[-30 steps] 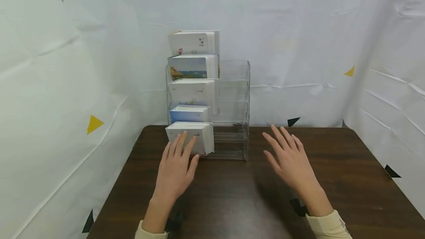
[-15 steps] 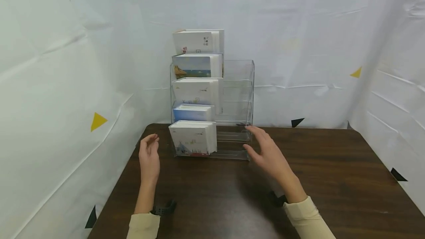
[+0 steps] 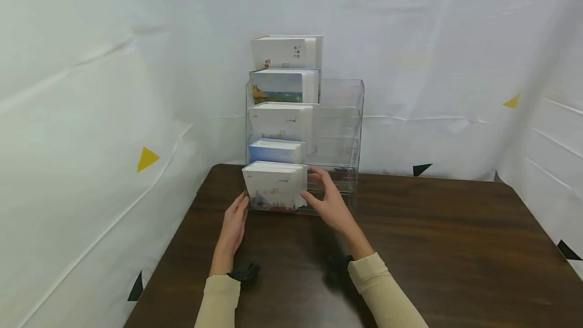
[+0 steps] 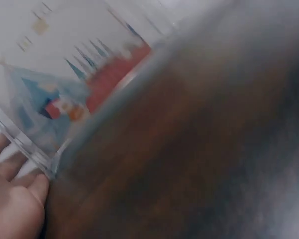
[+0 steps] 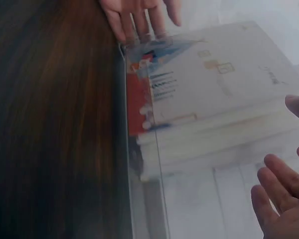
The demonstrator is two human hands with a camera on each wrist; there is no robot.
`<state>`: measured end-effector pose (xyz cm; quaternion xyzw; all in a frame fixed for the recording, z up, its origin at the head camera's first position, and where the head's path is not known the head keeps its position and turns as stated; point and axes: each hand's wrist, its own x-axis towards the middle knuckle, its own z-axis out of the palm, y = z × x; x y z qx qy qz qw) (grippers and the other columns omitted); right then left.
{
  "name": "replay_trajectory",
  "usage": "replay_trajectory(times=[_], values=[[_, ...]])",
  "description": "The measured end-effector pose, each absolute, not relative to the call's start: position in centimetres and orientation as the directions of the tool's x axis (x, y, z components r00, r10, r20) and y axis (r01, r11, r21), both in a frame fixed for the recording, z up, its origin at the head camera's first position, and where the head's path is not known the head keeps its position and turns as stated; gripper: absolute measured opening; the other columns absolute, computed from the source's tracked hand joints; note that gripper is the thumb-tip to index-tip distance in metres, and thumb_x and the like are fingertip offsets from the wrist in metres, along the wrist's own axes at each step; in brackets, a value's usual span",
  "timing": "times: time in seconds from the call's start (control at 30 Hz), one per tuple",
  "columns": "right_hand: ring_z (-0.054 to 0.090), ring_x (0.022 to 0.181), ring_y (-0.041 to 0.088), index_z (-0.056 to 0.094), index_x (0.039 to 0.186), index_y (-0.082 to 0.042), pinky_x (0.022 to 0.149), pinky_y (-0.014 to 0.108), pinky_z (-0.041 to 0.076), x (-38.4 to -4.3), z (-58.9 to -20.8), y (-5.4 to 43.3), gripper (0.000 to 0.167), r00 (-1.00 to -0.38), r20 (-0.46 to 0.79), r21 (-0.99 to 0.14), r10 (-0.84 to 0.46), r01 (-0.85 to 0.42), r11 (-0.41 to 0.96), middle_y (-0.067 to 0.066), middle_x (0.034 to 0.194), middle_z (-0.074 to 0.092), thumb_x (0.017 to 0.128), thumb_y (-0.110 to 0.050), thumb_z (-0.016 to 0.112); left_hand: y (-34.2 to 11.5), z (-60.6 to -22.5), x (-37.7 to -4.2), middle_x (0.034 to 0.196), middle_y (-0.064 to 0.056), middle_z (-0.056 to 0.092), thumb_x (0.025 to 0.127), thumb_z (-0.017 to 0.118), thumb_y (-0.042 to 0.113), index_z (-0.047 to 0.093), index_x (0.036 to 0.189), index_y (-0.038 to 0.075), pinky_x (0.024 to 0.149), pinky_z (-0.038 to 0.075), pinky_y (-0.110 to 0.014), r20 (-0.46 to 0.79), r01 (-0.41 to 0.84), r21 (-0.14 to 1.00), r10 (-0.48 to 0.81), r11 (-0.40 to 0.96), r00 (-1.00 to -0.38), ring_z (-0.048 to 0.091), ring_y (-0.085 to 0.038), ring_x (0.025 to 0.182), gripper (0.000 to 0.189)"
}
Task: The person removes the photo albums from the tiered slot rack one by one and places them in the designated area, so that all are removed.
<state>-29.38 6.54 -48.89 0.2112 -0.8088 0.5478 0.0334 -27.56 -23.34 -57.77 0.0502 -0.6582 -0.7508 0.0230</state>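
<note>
A clear stepped rack (image 3: pixel 340 96) holds thick white-paged books in tiers, one above another. The lowest, a white-covered book (image 3: pixel 272 186) with a red and blue picture along its bottom, stands in the front tier. My left hand (image 3: pixel 233 221) is at that tier's left end, its fingers (image 4: pixel 7 167) extended along the clear side wall in the left wrist view. On the other side, my right hand (image 3: pixel 332 206) reaches toward the book's page edges (image 5: pixel 229 127). Its thumb and fingers are spread, with space between them and the book in the right wrist view.
Behind the front book stand a blue-covered book (image 3: pixel 275 154), a white book (image 3: pixel 278 120), a seaside-picture book (image 3: pixel 278 87) and another white book (image 3: pixel 279 53) at the top. The rack stands on a dark wooden table (image 3: pixel 437 247), before a white patterned curtain (image 3: pixel 410 54).
My left hand has gone from in front of the lowest book to its left side. The right hand has moved left to the book's right side. The head view has shifted slightly.
</note>
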Motion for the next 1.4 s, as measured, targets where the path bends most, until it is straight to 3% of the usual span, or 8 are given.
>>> replay_trajectory(times=[0.23, 0.43, 0.53, 0.73, 0.9, 1.03, 1.4], values=[[0.055, 0.144, 0.036, 0.048, 0.154, -0.015, 0.116, 0.063, 0.047, -31.0, -49.4, 5.0, 0.06, -0.921, 0.262, -0.913, -0.288, -0.333, 0.235, 0.015, 0.15, 0.059, 0.103, -0.024, 0.077, -22.2, -57.7, -27.6, 0.176, -0.014, 0.032, 0.115, 0.055, 0.035, 0.037, 0.168, 0.009, 0.135, 0.026, -0.049, -0.025, -0.014, 0.998, -0.166, -0.069, -0.986, 0.029, -0.032, 0.165, 0.062], [0.064, 0.13, 0.036, 0.056, 0.147, -0.01, 0.106, 0.06, 0.055, -32.0, -50.2, 4.5, 0.05, -0.924, 0.258, -0.935, -0.281, -0.312, 0.17, 0.018, 0.139, 0.066, 0.103, -0.023, 0.077, -21.8, -57.6, -27.3, 0.174, -0.014, 0.036, 0.115, 0.055, 0.035, 0.041, 0.167, 0.011, 0.132, 0.034, -0.051, -0.028, -0.031, 0.999, -0.203, 0.012, -0.979, 0.037, -0.033, 0.161, 0.058], [0.066, 0.128, 0.036, 0.059, 0.146, -0.009, 0.105, 0.059, 0.056, -32.0, -50.5, 4.6, 0.049, -0.926, 0.263, -0.933, -0.27, -0.315, 0.172, 0.018, 0.138, 0.067, 0.102, -0.024, 0.078, -21.9, -57.7, -27.3, 0.175, -0.014, 0.035, 0.116, 0.052, 0.034, 0.04, 0.167, 0.011, 0.131, 0.035, -0.048, -0.039, -0.041, 0.999, -0.2, 0.006, -0.979, 0.037, -0.032, 0.161, 0.057], [0.07, 0.121, 0.032, 0.062, 0.139, -0.008, 0.1, 0.05, 0.061, -31.4, -50.7, 4.2, 0.044, -0.936, 0.254, -0.942, -0.242, -0.296, 0.156, 0.017, 0.132, 0.071, 0.1, -0.019, 0.08, -22.3, -58.0, -27.1, 0.178, -0.016, 0.025, 0.119, 0.045, 0.031, 0.034, 0.168, 0.006, 0.135, 0.026, -0.046, -0.023, -0.003, 0.992, -0.152, -0.125, -0.988, 0.023, -0.031, 0.167, 0.056], [0.07, 0.125, 0.031, 0.056, 0.148, -0.01, 0.1, 0.044, 0.062, -31.2, -51.3, 3.3, 0.052, -0.915, 0.248, -0.952, -0.318, -0.291, 0.095, 0.017, 0.139, 0.069, 0.101, -0.016, 0.079, -22.6, -58.1, -26.7, 0.174, -0.018, 0.035, 0.117, 0.051, 0.03, 0.04, 0.166, 0.005, 0.131, 0.033, -0.053, 0.049, 0.044, 0.999, -0.192, 0.032, -0.98, 0.034, -0.036, 0.162, 0.055], [0.071, 0.125, 0.031, 0.061, 0.147, -0.015, 0.1, 0.046, 0.062, -31.3, -51.4, 2.9, 0.05, -0.909, 0.272, -0.947, -0.316, -0.311, 0.082, 0.013, 0.137, 0.071, 0.101, -0.018, 0.079, -22.7, -58.0, -27.0, 0.171, -0.018, 0.042, 0.115, 0.055, 0.034, 0.045, 0.164, 0.008, 0.129, 0.035, -0.059, 0.106, 0.078, 0.987, -0.208, 0.141, -0.972, 0.039, -0.038, 0.159, 0.056], [0.07, 0.127, 0.032, 0.063, 0.144, -0.017, 0.102, 0.052, 0.061, -31.6, -51.3, 2.4, 0.046, -0.906, 0.273, -0.95, -0.322, -0.307, 0.06, 0.011, 0.139, 0.07, 0.1, -0.02, 0.08, -23.1, -58.0, -27.3, 0.169, -0.017, 0.044, 0.115, 0.056, 0.029, 0.048, 0.162, 0.008, 0.128, 0.037, -0.057, 0.095, 0.07, 0.991, -0.242, 0.112, -0.966, 0.043, -0.037, 0.157, 0.052]])
